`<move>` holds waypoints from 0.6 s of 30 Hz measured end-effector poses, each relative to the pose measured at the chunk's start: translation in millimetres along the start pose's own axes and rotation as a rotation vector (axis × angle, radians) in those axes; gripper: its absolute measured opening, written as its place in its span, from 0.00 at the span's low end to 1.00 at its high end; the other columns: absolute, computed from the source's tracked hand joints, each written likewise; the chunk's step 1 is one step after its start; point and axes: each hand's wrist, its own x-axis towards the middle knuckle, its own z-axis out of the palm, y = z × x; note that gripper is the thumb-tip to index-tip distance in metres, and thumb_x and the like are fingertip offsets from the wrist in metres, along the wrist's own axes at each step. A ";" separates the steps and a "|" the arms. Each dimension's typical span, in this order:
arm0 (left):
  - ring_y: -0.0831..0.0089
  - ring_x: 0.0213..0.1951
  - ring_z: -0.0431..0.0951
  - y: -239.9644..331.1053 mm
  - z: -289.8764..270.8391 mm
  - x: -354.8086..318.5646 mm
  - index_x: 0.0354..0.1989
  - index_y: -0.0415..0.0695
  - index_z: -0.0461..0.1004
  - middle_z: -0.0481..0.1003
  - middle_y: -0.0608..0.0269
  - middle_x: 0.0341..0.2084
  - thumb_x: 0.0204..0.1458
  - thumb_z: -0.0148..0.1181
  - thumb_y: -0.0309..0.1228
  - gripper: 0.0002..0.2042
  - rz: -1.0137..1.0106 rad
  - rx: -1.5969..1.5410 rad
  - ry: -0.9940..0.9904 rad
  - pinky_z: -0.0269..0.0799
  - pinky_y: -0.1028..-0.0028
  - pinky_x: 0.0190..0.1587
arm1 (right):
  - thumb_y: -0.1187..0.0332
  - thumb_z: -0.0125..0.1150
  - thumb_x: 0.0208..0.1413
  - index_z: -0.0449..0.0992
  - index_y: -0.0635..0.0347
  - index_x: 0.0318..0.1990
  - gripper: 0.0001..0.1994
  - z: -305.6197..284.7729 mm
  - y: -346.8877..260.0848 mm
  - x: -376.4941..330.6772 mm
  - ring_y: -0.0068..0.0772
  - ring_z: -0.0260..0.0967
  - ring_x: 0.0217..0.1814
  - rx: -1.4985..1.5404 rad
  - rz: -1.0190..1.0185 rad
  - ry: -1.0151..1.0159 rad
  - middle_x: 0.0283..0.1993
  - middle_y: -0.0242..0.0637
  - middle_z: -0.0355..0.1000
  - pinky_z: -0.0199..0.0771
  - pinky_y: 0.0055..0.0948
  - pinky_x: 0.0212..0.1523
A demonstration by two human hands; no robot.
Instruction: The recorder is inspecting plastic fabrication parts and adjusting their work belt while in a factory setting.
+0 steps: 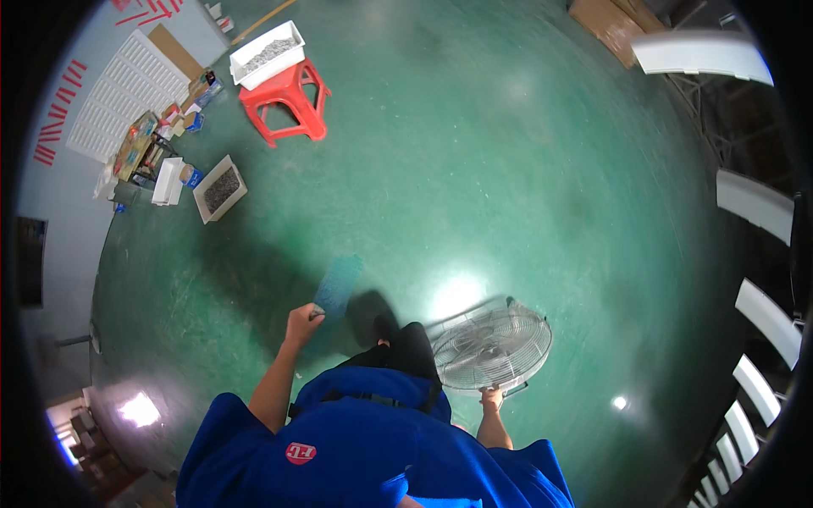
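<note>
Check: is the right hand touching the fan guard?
Touching. The head view shows the right hand closed on the lower rim of the round wire fan guard, with no gap between them.

Green floor under me, boxes and a stool at its far left

I stand on a glossy green floor (pixel 508 169). On it rests a red plastic stool (pixel 288 102) bearing a white tray (pixel 267 52) of small grey parts; nearer the wall, an open box (pixel 220 189) of the same grey parts lies just beside a white box (pixel 168 181) and mixed clutter.
</note>
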 end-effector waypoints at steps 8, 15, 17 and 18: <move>0.61 0.28 0.78 -30.0 -7.9 58.6 0.32 0.38 0.75 0.76 0.53 0.25 0.41 0.60 0.28 0.10 -0.198 0.070 0.034 0.71 0.68 0.34 | 0.55 0.59 0.44 0.74 0.58 0.47 0.24 -32.4 -104.9 -4.0 0.48 0.68 0.52 -0.347 -0.157 -0.256 0.49 0.50 0.70 0.68 0.41 0.51; 0.68 0.24 0.78 -27.4 -25.3 91.9 0.27 0.35 0.76 0.75 0.54 0.16 0.43 0.58 0.32 0.10 -0.261 0.452 -0.293 0.73 0.71 0.32 | 0.59 0.45 0.53 0.66 0.46 0.57 0.22 -50.5 -133.7 2.3 0.52 0.38 0.70 -0.590 0.304 -0.136 0.68 0.43 0.48 0.46 0.65 0.58; 0.69 0.24 0.78 -32.4 -39.3 135.3 0.27 0.36 0.76 0.75 0.54 0.17 0.43 0.58 0.31 0.09 -0.225 0.371 -0.379 0.72 0.70 0.32 | 0.64 0.42 0.55 0.66 0.55 0.56 0.20 -37.4 -113.5 24.6 0.55 0.36 0.70 -0.696 0.333 0.066 0.66 0.50 0.47 0.41 0.61 0.62; 0.69 0.24 0.78 -38.1 -45.7 153.2 0.27 0.36 0.76 0.75 0.54 0.17 0.44 0.57 0.30 0.09 -0.212 0.354 -0.417 0.72 0.70 0.31 | 0.66 0.42 0.54 0.66 0.56 0.57 0.21 -57.8 -153.3 18.7 0.57 0.35 0.70 -0.548 0.360 -0.041 0.65 0.54 0.49 0.36 0.54 0.66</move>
